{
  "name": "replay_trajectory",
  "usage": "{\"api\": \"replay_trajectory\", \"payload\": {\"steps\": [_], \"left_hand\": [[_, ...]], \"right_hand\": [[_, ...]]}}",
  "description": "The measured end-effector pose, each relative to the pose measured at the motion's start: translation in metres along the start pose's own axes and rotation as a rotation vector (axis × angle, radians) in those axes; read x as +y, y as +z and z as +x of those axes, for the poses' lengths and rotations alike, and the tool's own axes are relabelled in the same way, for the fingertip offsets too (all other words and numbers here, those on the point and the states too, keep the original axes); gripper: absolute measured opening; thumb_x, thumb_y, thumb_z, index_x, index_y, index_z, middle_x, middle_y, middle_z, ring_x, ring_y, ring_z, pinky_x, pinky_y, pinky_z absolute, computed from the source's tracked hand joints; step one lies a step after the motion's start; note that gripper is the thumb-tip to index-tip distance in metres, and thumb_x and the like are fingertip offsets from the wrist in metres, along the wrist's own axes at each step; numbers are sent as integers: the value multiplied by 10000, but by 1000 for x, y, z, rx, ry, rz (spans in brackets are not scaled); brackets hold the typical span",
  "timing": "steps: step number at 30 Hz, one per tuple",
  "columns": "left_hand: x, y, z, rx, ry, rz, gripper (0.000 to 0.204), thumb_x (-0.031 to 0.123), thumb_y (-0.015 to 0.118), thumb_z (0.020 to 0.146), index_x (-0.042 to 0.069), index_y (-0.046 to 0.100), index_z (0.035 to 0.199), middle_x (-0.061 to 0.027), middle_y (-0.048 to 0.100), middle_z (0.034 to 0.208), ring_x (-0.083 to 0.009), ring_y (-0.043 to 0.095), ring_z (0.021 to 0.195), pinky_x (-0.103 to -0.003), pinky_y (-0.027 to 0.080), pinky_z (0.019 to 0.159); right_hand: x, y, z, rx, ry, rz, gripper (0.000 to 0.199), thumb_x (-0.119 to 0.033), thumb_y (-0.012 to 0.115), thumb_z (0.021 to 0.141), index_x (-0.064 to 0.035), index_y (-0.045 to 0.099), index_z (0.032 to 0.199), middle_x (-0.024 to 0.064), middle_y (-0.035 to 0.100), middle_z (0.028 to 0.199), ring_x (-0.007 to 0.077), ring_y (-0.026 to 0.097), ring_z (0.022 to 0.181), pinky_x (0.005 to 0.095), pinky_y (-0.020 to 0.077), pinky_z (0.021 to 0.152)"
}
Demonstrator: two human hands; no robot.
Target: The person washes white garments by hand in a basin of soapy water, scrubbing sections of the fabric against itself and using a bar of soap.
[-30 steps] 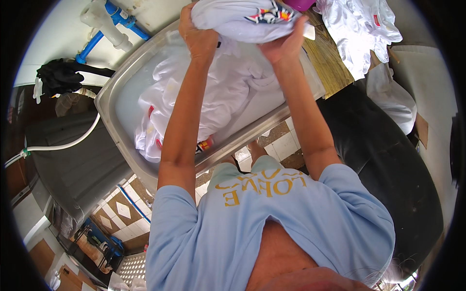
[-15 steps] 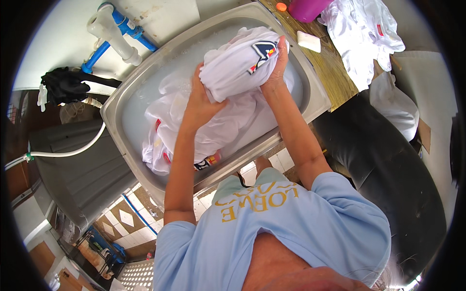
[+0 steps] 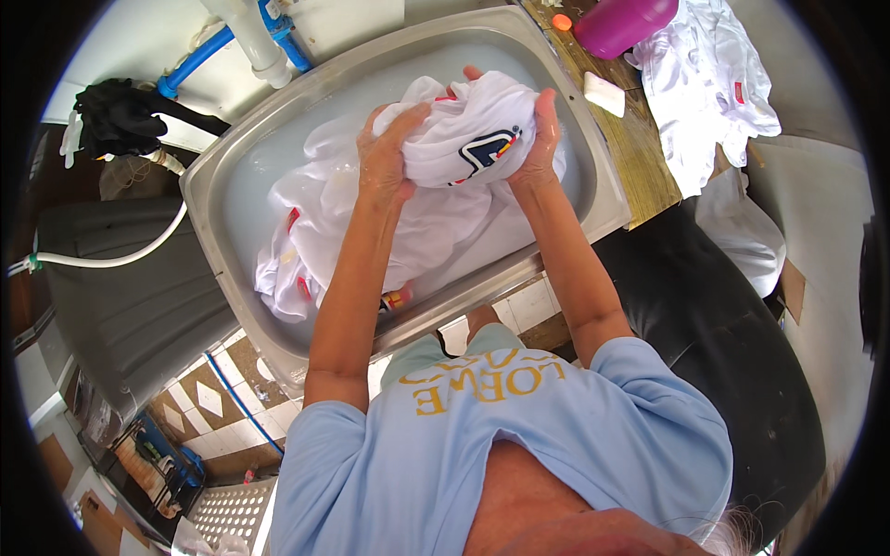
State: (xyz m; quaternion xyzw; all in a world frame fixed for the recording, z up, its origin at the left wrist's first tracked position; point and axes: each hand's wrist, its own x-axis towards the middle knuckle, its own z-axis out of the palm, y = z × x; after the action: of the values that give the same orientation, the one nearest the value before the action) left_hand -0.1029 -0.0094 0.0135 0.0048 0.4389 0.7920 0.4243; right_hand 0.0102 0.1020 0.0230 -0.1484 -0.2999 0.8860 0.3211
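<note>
Between my two hands is a bunched white garment [image 3: 445, 139] with a dark printed emblem and a little red on it. My left hand [image 3: 391, 153] wraps around its left side, fingers over the top. My right hand [image 3: 536, 153] cups its right side, thumb up along the edge. The bundle is held over a metal sink basin [image 3: 616, 199] filled with cloudy water [image 3: 269, 176]. More wet white clothing [image 3: 408, 236] with red tags lies in the water below and to the left of my hands.
On the wooden board [image 3: 644, 167] right of the basin are a white soap bar [image 3: 604, 94], an orange cap [image 3: 561, 22], a purple container [image 3: 626, 26] and white clothes [image 3: 705, 93]. Blue and white pipes [image 3: 250, 42] stand at the far left. A white hose [image 3: 130, 258] curves left, near a black cloth [image 3: 116, 119].
The garment has been turned and bunched tighter, its emblem now lower. My left hand has shifted up over it, and fingertips now show behind its top. The whole view has shifted slightly.
</note>
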Motion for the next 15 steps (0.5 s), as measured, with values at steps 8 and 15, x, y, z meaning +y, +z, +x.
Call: {"api": "replay_trajectory", "payload": {"steps": [8,15], "left_hand": [[12,21,8,-276,765,777,245,138,762,649,50,615,823,-59,617,767,-190,607,682,-303,482,621],[25,55,-18,-481,1259,1096,271,154,749,510,131,552,695,-34,561,726,-271,581,686,-347,460,575]], "right_hand": [[-3,-35,37,233,376,-7,362,-357,544,853,-28,626,980,140,660,946,287,635,881,424,517,817],[-2,-30,50,-74,448,-321,251,-294,592,811,-71,616,923,88,624,939,225,611,847,348,512,769]]}}
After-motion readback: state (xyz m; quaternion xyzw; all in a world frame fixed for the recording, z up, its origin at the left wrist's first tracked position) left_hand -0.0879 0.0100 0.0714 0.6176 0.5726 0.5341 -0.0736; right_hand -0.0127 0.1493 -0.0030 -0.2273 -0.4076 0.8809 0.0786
